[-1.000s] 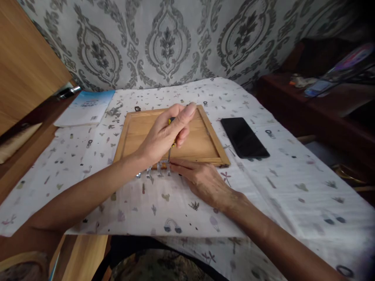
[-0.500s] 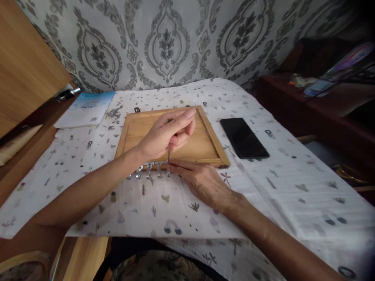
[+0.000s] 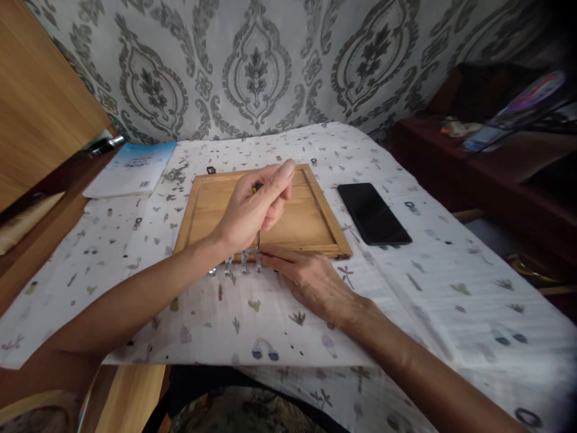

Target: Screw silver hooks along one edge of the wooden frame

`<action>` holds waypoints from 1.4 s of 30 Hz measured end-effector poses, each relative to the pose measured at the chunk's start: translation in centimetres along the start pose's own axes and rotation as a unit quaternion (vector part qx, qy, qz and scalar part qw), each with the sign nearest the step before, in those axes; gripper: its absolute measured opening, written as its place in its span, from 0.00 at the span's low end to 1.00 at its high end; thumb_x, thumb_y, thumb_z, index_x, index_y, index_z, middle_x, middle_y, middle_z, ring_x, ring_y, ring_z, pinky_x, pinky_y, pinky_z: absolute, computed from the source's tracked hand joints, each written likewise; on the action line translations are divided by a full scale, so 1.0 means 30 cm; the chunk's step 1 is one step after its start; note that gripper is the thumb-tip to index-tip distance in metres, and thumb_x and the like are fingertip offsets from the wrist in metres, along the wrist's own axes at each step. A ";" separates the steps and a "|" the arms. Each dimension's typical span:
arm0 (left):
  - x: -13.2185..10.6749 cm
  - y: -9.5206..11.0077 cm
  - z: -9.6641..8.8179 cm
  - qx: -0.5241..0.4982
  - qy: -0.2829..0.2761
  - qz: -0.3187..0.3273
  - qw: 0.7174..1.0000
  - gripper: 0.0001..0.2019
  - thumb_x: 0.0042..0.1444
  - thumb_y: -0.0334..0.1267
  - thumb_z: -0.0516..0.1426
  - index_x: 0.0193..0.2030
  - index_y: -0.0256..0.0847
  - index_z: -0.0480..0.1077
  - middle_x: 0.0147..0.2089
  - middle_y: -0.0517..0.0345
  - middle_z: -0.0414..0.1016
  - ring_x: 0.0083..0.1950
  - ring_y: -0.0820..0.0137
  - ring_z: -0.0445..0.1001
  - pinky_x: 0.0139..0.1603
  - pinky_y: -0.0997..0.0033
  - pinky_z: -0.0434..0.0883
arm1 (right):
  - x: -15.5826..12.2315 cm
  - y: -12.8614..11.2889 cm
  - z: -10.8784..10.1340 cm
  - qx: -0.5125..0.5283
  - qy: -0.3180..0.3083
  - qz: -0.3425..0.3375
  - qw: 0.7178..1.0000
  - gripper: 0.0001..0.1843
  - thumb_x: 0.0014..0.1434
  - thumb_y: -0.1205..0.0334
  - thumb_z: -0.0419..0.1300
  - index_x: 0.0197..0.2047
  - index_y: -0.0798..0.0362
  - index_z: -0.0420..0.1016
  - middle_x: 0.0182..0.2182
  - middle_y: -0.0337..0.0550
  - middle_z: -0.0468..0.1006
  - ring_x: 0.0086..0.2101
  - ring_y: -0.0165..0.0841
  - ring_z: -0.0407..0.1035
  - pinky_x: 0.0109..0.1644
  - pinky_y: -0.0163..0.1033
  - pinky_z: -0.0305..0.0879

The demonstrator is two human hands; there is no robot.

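Observation:
My left hand (image 3: 259, 201) is wrapped round a screwdriver above the wooden board. A little of the screwdriver's black-and-yellow handle (image 3: 257, 187) shows at the top of the fist, and its thin shaft (image 3: 258, 239) points down to a metal hook rail (image 3: 244, 262). That rail, with several silver hooks, lies along the near edge of the framed wooden board (image 3: 216, 204). My left forearm hides the rail's left end. From the right, my right hand (image 3: 311, 279) reaches low with its fingertips closed against the rail's right end, at the board's edge.
A black smartphone (image 3: 375, 213) lies right of the board. At the back left sits a blue-and-white book (image 3: 133, 169). A patterned white cloth (image 3: 216, 331) covers the table, with a wooden panel (image 3: 49, 78) on the left and a dark red surface (image 3: 433, 150) on the right.
My left hand has turned slightly on the screwdriver and shifted a little to the left, so more of the handle's end shows. The right hand stays in place.

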State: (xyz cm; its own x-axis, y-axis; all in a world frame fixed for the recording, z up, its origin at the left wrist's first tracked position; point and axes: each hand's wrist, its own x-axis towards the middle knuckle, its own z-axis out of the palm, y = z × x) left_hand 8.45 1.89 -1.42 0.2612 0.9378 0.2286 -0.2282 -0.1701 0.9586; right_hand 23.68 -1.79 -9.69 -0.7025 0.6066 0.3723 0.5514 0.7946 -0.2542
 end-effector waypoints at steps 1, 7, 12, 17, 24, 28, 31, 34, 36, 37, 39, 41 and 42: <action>0.008 0.001 -0.005 0.000 -0.029 -0.007 1.000 0.22 0.63 0.51 0.57 0.24 0.41 0.61 0.15 0.71 0.47 0.15 0.82 0.43 0.15 0.78 0.45 | 0.000 0.000 0.000 0.000 -0.003 0.001 1.000 0.29 0.58 0.81 0.56 0.56 0.46 0.78 0.54 0.43 0.81 0.45 0.36 0.80 0.44 0.37 0.78; 0.004 0.000 -0.016 0.019 -0.063 -0.016 0.998 0.19 0.65 0.50 0.56 0.26 0.41 0.62 0.16 0.71 0.49 0.16 0.81 0.47 0.16 0.79 0.48 | -0.001 -0.001 -0.002 -0.010 -0.008 0.009 1.000 0.29 0.58 0.80 0.55 0.56 0.45 0.79 0.54 0.42 0.81 0.45 0.36 0.80 0.43 0.37 0.78; -0.045 -0.012 0.021 0.032 0.056 0.036 0.997 0.14 0.65 0.39 0.57 0.29 0.41 0.61 0.20 0.69 0.51 0.19 0.82 0.54 0.20 0.81 0.53 | -0.002 -0.001 0.003 -0.008 -0.008 0.010 1.000 0.28 0.59 0.80 0.55 0.56 0.45 0.79 0.54 0.41 0.81 0.47 0.37 0.79 0.47 0.38 0.77; -0.022 -0.005 0.019 0.027 0.013 0.008 1.000 0.21 0.65 0.45 0.57 0.23 0.40 0.60 0.16 0.70 0.47 0.16 0.83 0.47 0.16 0.79 0.47 | -0.004 -0.003 0.005 -0.010 -0.024 0.025 0.999 0.28 0.60 0.78 0.55 0.58 0.45 0.78 0.55 0.41 0.80 0.47 0.38 0.79 0.43 0.38 0.77; 0.004 -0.002 -0.012 0.041 -0.079 -0.024 0.996 0.22 0.64 0.50 0.57 0.24 0.40 0.61 0.15 0.72 0.46 0.15 0.83 0.43 0.15 0.79 0.44 | 0.002 -0.012 0.000 -0.030 -0.027 0.031 0.999 0.26 0.61 0.78 0.55 0.56 0.45 0.79 0.55 0.39 0.80 0.48 0.37 0.79 0.44 0.37 0.75; -0.033 -0.016 0.009 0.056 0.028 0.037 0.997 0.15 0.66 0.39 0.56 0.28 0.41 0.59 0.19 0.70 0.53 0.19 0.81 0.54 0.19 0.81 0.55 | 0.000 -0.011 0.004 -0.032 -0.012 0.024 0.999 0.26 0.61 0.78 0.55 0.55 0.45 0.79 0.54 0.40 0.81 0.47 0.37 0.79 0.43 0.37 0.76; -0.044 -0.021 0.020 0.037 0.061 0.036 0.997 0.14 0.66 0.34 0.55 0.28 0.41 0.58 0.20 0.71 0.49 0.18 0.83 0.51 0.18 0.82 0.51 | -0.004 -0.006 0.011 -0.023 -0.005 0.019 1.000 0.26 0.61 0.78 0.56 0.57 0.46 0.79 0.54 0.40 0.81 0.46 0.38 0.80 0.43 0.38 0.76; -0.026 -0.022 0.008 0.009 0.034 0.010 0.999 0.17 0.68 0.38 0.52 0.26 0.41 0.58 0.17 0.71 0.45 0.16 0.83 0.44 0.16 0.79 0.44 | -0.006 -0.002 0.015 -0.016 -0.002 0.014 1.000 0.27 0.61 0.79 0.55 0.57 0.47 0.78 0.54 0.41 0.80 0.46 0.38 0.80 0.43 0.38 0.77; -0.007 -0.022 -0.011 -0.007 -0.008 -0.014 1.000 0.19 0.69 0.42 0.51 0.25 0.41 0.59 0.16 0.72 0.43 0.15 0.82 0.40 0.16 0.78 0.42 | -0.005 -0.001 0.013 -0.014 0.001 0.009 1.000 0.27 0.60 0.79 0.55 0.56 0.47 0.79 0.55 0.41 0.80 0.46 0.37 0.80 0.43 0.38 0.77; 0.001 -0.023 -0.021 -0.013 -0.033 -0.026 0.999 0.19 0.69 0.45 0.51 0.25 0.41 0.60 0.15 0.73 0.43 0.15 0.82 0.39 0.16 0.77 0.42 | -0.004 -0.001 0.012 -0.014 0.003 0.008 1.000 0.26 0.60 0.80 0.55 0.55 0.47 0.79 0.55 0.41 0.80 0.46 0.37 0.80 0.42 0.38 0.77; 0.010 -0.023 -0.037 -0.015 -0.089 -0.042 0.995 0.20 0.67 0.48 0.52 0.26 0.41 0.61 0.15 0.73 0.43 0.15 0.82 0.39 0.16 0.77 0.42 | -0.003 -0.002 0.008 -0.014 0.007 0.006 1.000 0.26 0.59 0.80 0.55 0.54 0.47 0.80 0.54 0.41 0.81 0.45 0.37 0.80 0.42 0.38 0.77; 0.005 -0.025 -0.041 -0.002 -0.115 -0.029 0.993 0.19 0.66 0.49 0.54 0.26 0.41 0.62 0.16 0.72 0.45 0.16 0.81 0.41 0.16 0.77 0.44 | -0.002 -0.002 0.006 -0.012 0.012 0.003 1.000 0.26 0.59 0.80 0.55 0.54 0.47 0.80 0.53 0.42 0.81 0.45 0.37 0.80 0.41 0.38 0.77; -0.002 -0.026 -0.038 0.011 -0.106 -0.010 0.994 0.18 0.65 0.48 0.55 0.27 0.41 0.62 0.17 0.71 0.47 0.16 0.81 0.44 0.16 0.77 0.46 | -0.002 -0.002 0.006 -0.011 0.014 0.001 1.000 0.26 0.59 0.80 0.56 0.54 0.47 0.80 0.53 0.42 0.82 0.44 0.37 0.80 0.41 0.38 0.77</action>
State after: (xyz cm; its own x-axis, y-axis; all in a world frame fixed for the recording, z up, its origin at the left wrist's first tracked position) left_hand 7.53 2.31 -2.37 0.4573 0.8572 0.2370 -0.1999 -0.1606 0.9666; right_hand 23.60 -1.86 -9.85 -0.6886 0.6067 0.3972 0.5626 0.7926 -0.2351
